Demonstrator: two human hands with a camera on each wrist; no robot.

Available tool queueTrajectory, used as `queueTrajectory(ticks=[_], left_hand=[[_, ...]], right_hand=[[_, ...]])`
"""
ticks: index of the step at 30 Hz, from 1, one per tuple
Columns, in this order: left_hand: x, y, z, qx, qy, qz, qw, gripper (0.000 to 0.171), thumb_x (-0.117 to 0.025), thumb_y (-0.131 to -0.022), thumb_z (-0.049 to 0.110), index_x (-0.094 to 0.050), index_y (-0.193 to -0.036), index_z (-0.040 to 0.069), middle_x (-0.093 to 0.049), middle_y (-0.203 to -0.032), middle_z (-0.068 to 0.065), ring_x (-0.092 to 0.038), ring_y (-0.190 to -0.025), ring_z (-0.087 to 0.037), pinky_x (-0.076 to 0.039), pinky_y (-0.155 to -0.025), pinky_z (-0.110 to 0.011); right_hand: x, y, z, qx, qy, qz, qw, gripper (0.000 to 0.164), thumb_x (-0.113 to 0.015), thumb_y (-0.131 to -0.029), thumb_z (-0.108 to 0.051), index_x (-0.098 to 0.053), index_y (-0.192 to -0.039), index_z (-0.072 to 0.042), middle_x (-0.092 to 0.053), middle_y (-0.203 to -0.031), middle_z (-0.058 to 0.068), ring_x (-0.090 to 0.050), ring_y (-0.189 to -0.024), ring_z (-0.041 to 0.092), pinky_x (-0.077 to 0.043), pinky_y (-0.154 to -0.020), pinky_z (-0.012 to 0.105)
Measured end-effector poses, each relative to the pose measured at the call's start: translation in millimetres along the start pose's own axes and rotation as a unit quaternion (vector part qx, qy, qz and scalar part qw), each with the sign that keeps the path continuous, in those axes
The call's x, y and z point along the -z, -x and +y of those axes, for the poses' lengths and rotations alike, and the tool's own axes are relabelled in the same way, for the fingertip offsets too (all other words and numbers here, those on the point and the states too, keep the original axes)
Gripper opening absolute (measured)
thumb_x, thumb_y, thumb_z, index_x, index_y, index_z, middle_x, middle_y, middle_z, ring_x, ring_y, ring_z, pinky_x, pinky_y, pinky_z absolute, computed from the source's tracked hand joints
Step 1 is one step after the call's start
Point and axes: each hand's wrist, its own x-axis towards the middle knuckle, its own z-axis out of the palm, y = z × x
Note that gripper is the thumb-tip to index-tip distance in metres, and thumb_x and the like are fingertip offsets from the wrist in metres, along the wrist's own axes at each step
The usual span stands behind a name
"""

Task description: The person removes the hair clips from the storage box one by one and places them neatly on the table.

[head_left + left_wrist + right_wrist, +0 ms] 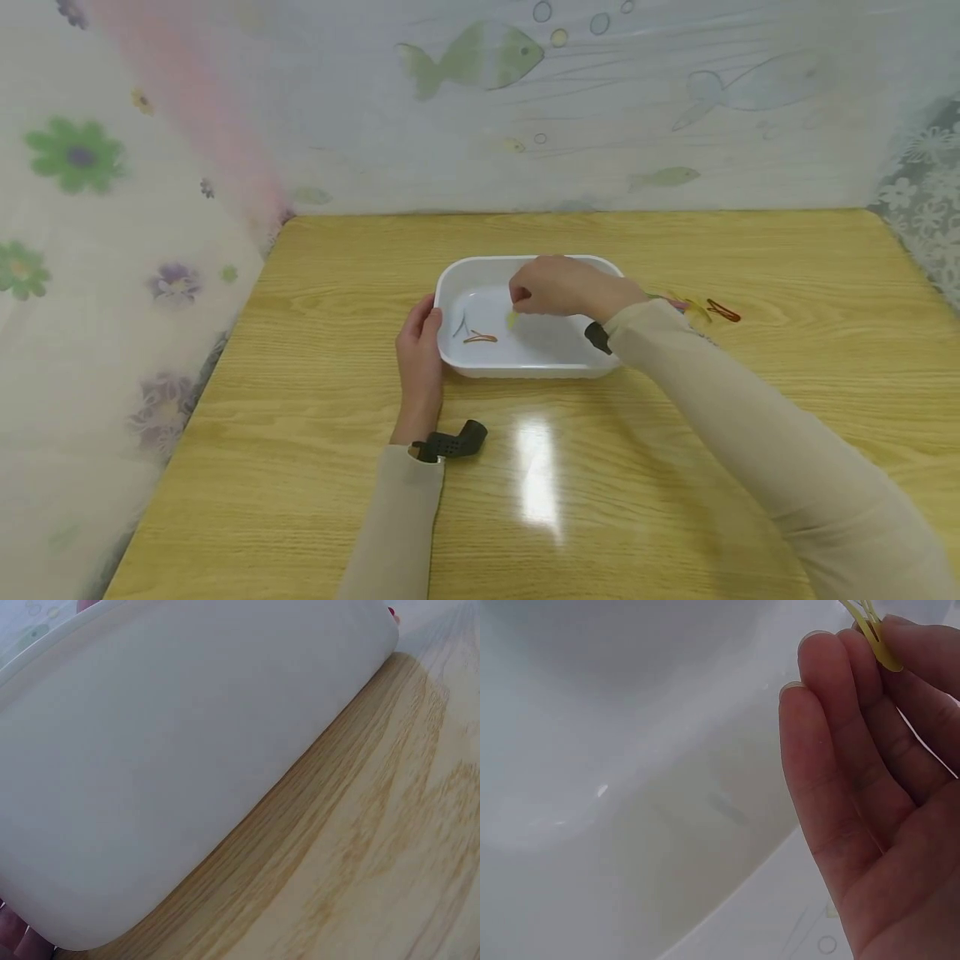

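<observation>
A white plastic tray (534, 372) stands on the table; its long outer wall (180, 735) fills much of the left wrist view. At its left end my left hand (422, 354) holds it, thumb by the rim and fingers along the outside. My right hand (564, 286) is over the middle of the tray, pinching a yellow snap hair clip (885, 651) between thumb and fingertips; the other fingers extend alongside. Inside the tray, to the left, lie an orange-brown hair clip (481, 337) and a pale silvery clip (461, 323).
Right of the tray, partly behind my right wrist, lies a small pile of coloured hair clips (696, 309), with an orange-brown one (723, 311) at its edge. The wood-grain table (315, 467) meets a patterned curtain (360, 158) at the back and left.
</observation>
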Motion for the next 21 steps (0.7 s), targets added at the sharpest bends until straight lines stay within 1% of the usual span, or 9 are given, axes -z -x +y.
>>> queueTrajectory(ticks=[6,14,18,21], left_hand=[[0.2,0.1,-1.0,0.004,0.002,0.002,1.0000,0.030,-0.048,-0.092,0.027,-0.057,-0.118,0.017,-0.056,-0.116,0.004,-0.051,-0.106,-0.010,-0.042,-0.089,-0.029],[0.4,-0.5,-0.4,0.004,0.006,0.000,1.0000,0.030,-0.048,-0.092,0.028,-0.057,-0.118,0.017,-0.056,-0.117,0.004,-0.050,-0.107,-0.009,-0.041,-0.090,-0.028],[-0.6,0.0,0.5,0.006,0.010,0.000,0.9999,0.030,-0.048,-0.092,0.027,-0.057,-0.118,0.017,-0.055,-0.117,0.004,-0.050,-0.107,-0.009,-0.041,-0.090,-0.028],[-0.7,0.3,0.8,0.008,0.010,0.001,0.9999,0.030,-0.048,-0.092,0.027,-0.057,-0.118,0.016,-0.055,-0.117,0.004,-0.050,-0.107,-0.009,-0.041,-0.090,-0.028]], right_hand=[[3.2,10.1,6.3,-0.013,0.005,0.006,1.000,0.008,-0.058,-0.086,-0.021,-0.063,-0.087,-0.015,-0.057,-0.081,-0.005,-0.049,-0.077,0.015,-0.041,-0.072,0.030],[12.5,28.4,17.8,-0.018,-0.005,0.048,0.999,0.007,-0.059,-0.085,-0.017,-0.064,-0.089,-0.015,-0.059,-0.084,-0.005,-0.050,-0.080,0.014,-0.041,-0.076,0.029],[15.2,35.7,23.4,-0.022,-0.014,0.060,0.998,0.008,-0.058,-0.085,-0.016,-0.064,-0.090,-0.016,-0.059,-0.086,-0.006,-0.050,-0.081,0.014,-0.041,-0.076,0.030],[16.4,41.1,27.6,-0.019,-0.012,0.070,0.997,0.008,-0.059,-0.085,-0.016,-0.064,-0.091,-0.015,-0.060,-0.086,-0.005,-0.051,-0.081,0.014,-0.041,-0.076,0.030]])
